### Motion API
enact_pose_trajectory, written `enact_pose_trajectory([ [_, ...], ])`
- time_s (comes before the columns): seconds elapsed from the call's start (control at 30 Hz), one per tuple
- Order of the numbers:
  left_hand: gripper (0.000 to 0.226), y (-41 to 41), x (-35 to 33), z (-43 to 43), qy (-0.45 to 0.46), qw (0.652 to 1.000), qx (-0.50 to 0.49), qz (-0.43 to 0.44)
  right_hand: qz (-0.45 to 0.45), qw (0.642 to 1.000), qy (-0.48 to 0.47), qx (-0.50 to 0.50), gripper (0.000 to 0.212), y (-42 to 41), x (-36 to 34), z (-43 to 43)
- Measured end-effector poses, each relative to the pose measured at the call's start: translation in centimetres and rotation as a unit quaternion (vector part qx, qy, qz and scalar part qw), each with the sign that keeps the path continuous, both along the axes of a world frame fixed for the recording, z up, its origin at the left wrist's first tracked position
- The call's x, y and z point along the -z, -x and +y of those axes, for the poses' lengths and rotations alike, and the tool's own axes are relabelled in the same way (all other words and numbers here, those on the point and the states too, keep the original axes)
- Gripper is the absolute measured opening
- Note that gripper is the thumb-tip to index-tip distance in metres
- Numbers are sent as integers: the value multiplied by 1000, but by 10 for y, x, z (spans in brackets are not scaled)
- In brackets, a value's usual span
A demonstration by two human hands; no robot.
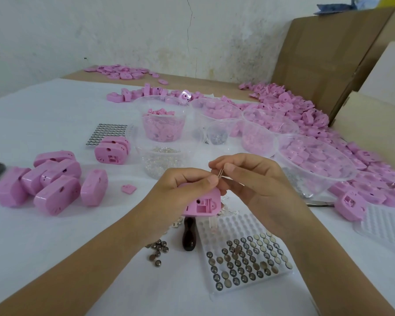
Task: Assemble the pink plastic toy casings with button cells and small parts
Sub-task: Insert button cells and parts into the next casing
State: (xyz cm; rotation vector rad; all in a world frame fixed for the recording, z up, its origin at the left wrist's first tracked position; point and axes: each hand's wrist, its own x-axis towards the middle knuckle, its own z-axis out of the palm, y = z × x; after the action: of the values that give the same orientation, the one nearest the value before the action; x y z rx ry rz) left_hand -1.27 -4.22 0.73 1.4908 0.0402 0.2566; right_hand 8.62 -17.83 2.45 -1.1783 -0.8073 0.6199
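Now the left hand (187,182) grips a pink casing (203,205) above the table (55,242), its open cavity facing up toward the camera. The right hand (251,179) pinches a thin two-legged part (221,175) just above the casing's far edge. The hands are together, fingertips almost meeting, and the legs seem aimed down at the casing.

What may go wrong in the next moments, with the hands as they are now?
The thin wire legs pinched by the right hand may bend or miss the pink casing, which the left hand holds. The loose button cells lie beside the left forearm; a sweep might scatter them.
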Motion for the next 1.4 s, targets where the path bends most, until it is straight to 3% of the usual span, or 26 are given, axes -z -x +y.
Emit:
enact_pose_trajectory([
  [0.13,16,0,-1,-1,8,1000,4,10,-41,999,20,25,10,-1,0,0],
  [0.27,27,-2,0,-2,57,998,-28,26,-159,981,43,98,6,3,3,4],
  [0.37,35,-4,-2,-5,107,993,-42,26,-297,941,59,151,17,8,6,7],
  [0.43,38,-4,-4,-6,138,989,-45,21,-396,899,63,174,12,11,9,9],
  [0.5,40,-5,-3,-6,153,987,-46,21,-437,878,62,184,8,14,11,12],
  [0.73,36,-5,-1,-5,181,982,-40,26,-475,858,71,181,9,17,12,11],
  [0.97,35,-6,-2,-4,192,980,-49,23,-395,905,41,150,14,18,8,11],
  [1.13,33,-2,-8,4,217,974,-60,-32,-332,913,64,227,23,8,4,5],
  [1.2,40,0,-9,8,217,972,-48,-72,-380,895,150,178,26,8,5,4],
  [1.3,40,-2,-9,9,155,980,-71,-99,-472,834,281,40,35,15,11,8],
  [1.4,34,-3,-10,9,135,981,-97,-103,-524,797,299,-1,36,23,19,17],
])
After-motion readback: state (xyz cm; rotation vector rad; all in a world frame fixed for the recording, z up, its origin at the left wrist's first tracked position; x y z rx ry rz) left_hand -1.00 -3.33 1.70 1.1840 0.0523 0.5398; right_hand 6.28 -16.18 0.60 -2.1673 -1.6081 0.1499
